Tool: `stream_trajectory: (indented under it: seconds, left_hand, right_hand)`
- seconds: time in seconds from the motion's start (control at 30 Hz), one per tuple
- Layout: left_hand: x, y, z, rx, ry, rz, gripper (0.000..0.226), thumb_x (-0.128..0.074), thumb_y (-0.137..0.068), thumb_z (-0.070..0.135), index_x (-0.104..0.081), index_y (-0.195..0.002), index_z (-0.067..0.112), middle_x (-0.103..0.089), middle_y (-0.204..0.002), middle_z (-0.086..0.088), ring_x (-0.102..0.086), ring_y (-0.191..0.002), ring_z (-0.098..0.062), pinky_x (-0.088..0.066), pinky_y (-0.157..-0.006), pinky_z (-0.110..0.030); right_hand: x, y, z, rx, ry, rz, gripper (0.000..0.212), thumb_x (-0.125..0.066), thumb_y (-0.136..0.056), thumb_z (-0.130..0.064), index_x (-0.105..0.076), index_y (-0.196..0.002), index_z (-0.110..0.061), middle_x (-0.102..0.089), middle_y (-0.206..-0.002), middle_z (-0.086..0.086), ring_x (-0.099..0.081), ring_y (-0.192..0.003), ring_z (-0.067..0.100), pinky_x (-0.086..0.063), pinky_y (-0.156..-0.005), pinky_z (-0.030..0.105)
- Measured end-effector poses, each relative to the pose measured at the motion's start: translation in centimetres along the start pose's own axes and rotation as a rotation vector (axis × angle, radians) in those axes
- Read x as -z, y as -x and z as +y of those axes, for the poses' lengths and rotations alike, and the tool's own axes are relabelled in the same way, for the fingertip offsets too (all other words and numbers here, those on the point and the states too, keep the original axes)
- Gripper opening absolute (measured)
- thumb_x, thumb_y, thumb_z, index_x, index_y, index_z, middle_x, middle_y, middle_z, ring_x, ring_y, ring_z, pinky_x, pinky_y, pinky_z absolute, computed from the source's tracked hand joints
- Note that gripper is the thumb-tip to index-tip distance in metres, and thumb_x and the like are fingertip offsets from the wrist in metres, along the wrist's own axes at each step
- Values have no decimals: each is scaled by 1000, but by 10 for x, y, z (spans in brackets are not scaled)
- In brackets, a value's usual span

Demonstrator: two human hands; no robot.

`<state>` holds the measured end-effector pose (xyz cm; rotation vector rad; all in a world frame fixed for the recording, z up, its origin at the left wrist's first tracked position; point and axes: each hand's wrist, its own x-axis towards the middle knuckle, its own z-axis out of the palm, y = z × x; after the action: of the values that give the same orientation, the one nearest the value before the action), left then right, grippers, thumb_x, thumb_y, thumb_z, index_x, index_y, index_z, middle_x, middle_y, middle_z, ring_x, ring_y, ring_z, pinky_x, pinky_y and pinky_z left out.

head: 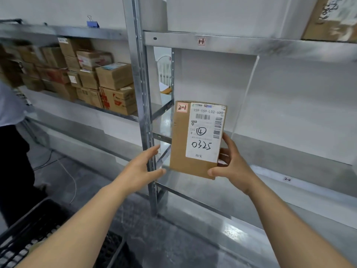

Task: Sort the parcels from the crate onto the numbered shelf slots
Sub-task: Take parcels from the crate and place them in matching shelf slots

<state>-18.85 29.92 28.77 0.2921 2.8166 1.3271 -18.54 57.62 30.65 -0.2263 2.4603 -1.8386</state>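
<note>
Clasping the parcel [197, 140] tagged 2-1 upright in the right hand [233, 167], holding the left hand [141, 169] open just beside it, not yet setting it on the shelf [309, 187] beyond the grip, probably leaving most sorting undone.

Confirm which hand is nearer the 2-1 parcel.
Right. The right hand grips the parcel at its lower right edge; the left hand is open beside its left edge.

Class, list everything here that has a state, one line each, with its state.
Parcel: upright, label facing the camera.
Right hand: grips the parcel's lower right corner.
Left hand: open, fingers straight, beside the parcel.
Boxes: closed, stacked on the left shelf.
Binder clip: handles up, on the top shelf.
</note>
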Motion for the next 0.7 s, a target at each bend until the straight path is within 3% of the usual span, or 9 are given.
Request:
stream_trajectory:
  seconds: [0.1,0.2,0.33,0.53,0.6,0.7]
  left_hand:
    - [-1,-26,4,-12,-65,-25,79,-69,-84,39,-22,-147,41,-39,-147,14,-36,-135,-7,-32,-111,-32]
    - [0,-60,1,-35,-121,-57,78,-68,-85,38,-21,-148,40,-37,-150,9,-35,-136,-11,-31,-110,-32]
    - [4,-109,-8,-33,-120,-108,77,-66,-88,35,-20,-149,38,-32,-153,6,-41,-132,-17,-35,-107,-33]
    - [10,-180,-27,-27,-144,-145,78,-65,-88,34,-17,-150,38,-33,-152,8,-42,-130,-15,-39,-105,-35]
    - [12,-202,-36,-31,-130,-158,80,-66,-87,37,-17,-150,36,-35,-151,8,-39,-134,-15,-38,-108,-38]
    - [11,-234,-45,-9,-87,-215,81,-66,-87,37,-16,-151,35,-34,-152,8,-35,-138,-16,-34,-112,-42]
  right_hand:
    - [8,-18,-1,-17,44,32,118,-76,-69,8,-5,-149,-41,-50,-113,-21,-56,-101,2,-49,-71,18]
    - [13,-41,-2,-21,72,72,123,-76,-67,9,1,-151,-38,-44,-125,-9,-54,-98,0,-50,-60,13]
    - [15,-79,1,-1,86,150,124,-78,-67,6,2,-151,-38,-39,-136,-2,-54,-101,-1,-51,-60,11]
    - [2,-146,12,-9,114,236,117,-82,-64,3,-10,-146,-39,-48,-119,-18,-54,-108,2,-50,-72,11]
    - [-3,-169,20,-22,137,257,119,-85,-61,1,-11,-148,-35,-49,-122,-12,-55,-112,9,-51,-84,21]
    - [-10,-198,31,-58,153,261,123,-85,-61,-1,-7,-150,-33,-48,-115,-19,-54,-112,10,-50,-93,33]
